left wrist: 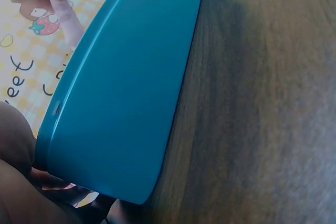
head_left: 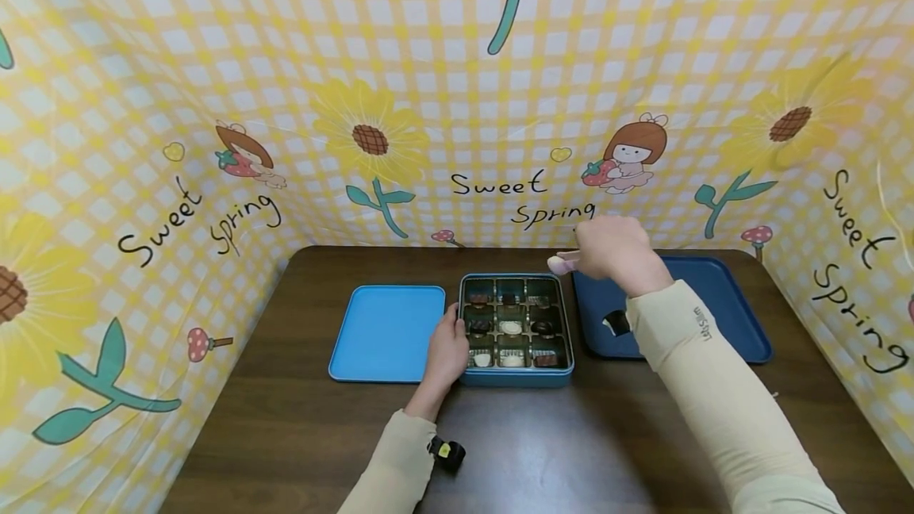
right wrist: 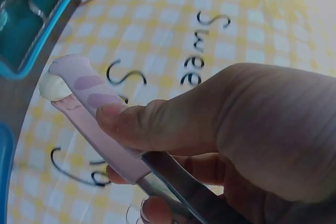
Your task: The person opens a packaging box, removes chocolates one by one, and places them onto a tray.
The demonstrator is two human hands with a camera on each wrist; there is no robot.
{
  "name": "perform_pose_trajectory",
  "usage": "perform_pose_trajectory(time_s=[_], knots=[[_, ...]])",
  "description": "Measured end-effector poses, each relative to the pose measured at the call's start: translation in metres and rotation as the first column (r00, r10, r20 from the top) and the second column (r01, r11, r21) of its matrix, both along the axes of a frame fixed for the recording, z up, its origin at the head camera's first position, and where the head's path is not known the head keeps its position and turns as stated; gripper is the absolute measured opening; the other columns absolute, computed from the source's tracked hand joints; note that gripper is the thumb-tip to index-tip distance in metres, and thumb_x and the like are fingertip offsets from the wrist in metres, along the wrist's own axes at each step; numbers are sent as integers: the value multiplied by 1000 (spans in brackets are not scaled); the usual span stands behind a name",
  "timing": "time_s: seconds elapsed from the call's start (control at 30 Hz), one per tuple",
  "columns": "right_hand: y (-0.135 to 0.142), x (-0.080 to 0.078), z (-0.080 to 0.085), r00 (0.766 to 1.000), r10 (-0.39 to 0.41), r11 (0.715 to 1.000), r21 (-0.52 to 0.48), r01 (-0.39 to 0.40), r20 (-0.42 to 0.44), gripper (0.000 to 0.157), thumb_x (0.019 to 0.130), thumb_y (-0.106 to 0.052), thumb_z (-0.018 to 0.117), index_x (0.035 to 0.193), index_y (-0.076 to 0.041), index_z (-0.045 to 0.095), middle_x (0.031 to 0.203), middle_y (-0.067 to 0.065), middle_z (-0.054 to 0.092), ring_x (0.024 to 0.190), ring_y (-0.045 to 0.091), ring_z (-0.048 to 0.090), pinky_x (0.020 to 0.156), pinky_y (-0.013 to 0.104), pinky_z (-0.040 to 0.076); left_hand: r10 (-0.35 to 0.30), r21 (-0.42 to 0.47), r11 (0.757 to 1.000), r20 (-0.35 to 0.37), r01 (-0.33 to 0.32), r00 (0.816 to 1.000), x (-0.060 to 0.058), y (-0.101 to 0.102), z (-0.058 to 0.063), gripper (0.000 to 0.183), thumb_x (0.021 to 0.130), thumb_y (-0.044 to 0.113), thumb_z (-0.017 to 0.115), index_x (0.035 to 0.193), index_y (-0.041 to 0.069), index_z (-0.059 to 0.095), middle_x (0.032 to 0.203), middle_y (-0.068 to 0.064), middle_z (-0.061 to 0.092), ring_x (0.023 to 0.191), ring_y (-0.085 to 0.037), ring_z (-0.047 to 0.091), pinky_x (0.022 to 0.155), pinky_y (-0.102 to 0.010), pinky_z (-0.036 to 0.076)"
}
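Note:
My right hand (head_left: 616, 248) grips small tongs (right wrist: 113, 148) with pink silicone tips, held up above the near edge of the backdrop side. Between the tips sits a round white sweet (right wrist: 52, 87). My left hand (head_left: 447, 351) holds the left side of a blue box (head_left: 517, 378), its thumb by the rim. Inside the box a clear divider makes several square compartments. Dark and white chocolates lie in them, among them a white one (head_left: 510, 327) in the middle and a dark one (head_left: 543, 327) to its right.
Left of the box lies a flat light-blue lid (head_left: 389, 331). At the right a dark-blue tray (head_left: 721, 300) lies partly under my right forearm. A yellow checked cloth (head_left: 428, 38) hangs behind and beside the brown table (head_left: 286, 435).

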State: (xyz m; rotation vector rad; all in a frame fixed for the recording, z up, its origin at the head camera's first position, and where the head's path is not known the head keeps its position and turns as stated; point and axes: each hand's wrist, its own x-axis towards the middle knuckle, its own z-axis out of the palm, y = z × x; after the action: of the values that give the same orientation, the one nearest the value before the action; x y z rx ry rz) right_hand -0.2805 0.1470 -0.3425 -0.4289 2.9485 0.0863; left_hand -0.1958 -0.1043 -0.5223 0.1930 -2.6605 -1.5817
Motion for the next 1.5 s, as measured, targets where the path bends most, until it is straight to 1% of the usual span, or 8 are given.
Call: perform_pose_trajectory(time_s=[0.1,0.23,0.4,0.63,0.83,1.0,1.2,1.5], knots=[[13,-5,0,1000,-23,1000,-12,23,17,29,93,-39,73,88,-10,70,80,8,63,68,27,57,59,42,43,1,-2,1000,-8,-1,1000,0,0,0,46,110,11,39,153,-5,37,154,-28,40,137,-45,43,104,-59,40],[32,-11,-6,996,-61,998,-24,63,72,50,89,-60,70,78,-11,68,75,9,58,66,27,55,56,40,40,0,0,1000,-8,0,1000,-1,0,-1,46,110,11,39,153,-5,37,155,-28,39,140,-45,39,107,-60,38],[52,-17,-18,982,-110,993,-21,114,156,58,86,-68,67,74,-11,66,73,9,52,68,27,53,56,38,38,6,11,1000,2,-6,1000,0,0,-1,47,110,12,39,154,-5,36,156,-27,37,142,-43,37,108,-59,37],[68,-22,-44,980,-119,991,-45,128,161,40,90,-49,73,81,-11,65,76,8,56,71,28,54,58,40,40,17,12,1000,10,-17,1000,0,0,-2,47,110,13,39,154,-4,36,157,-26,37,143,-42,36,109,-58,36],[71,-26,-62,983,-119,990,-59,128,139,43,89,-51,73,81,-10,65,80,10,56,73,30,53,58,44,43,11,15,1000,8,-11,1000,0,0,-2,47,110,14,40,154,-3,37,156,-26,39,137,-43,43,103,-58,42],[72,-28,-71,978,-116,990,-56,128,173,36,94,-43,71,84,-8,67,82,11,59,74,30,54,60,44,43,12,13,1000,9,-12,1000,0,0,-2,47,110,14,40,154,-4,37,156,-26,39,139,-43,42,105,-58,41],[74,-29,-77,971,-132,989,-36,142,198,28,96,-34,70,89,-8,70,84,11,62,75,31,56,62,45,45,10,6,1000,-3,-10,1000,0,0,-2,46,110,13,40,153,-4,38,154,-26,41,134,-43,47,100,-57,44],[73,-26,-74,975,-136,989,-36,144,174,30,98,-35,67,93,-6,72,90,14,65,76,31,58,62,46,48,14,-1,1000,8,-14,1000,-1,-1,-2,46,110,13,39,154,-4,37,154,-26,41,131,-43,49,98,-56,45]])
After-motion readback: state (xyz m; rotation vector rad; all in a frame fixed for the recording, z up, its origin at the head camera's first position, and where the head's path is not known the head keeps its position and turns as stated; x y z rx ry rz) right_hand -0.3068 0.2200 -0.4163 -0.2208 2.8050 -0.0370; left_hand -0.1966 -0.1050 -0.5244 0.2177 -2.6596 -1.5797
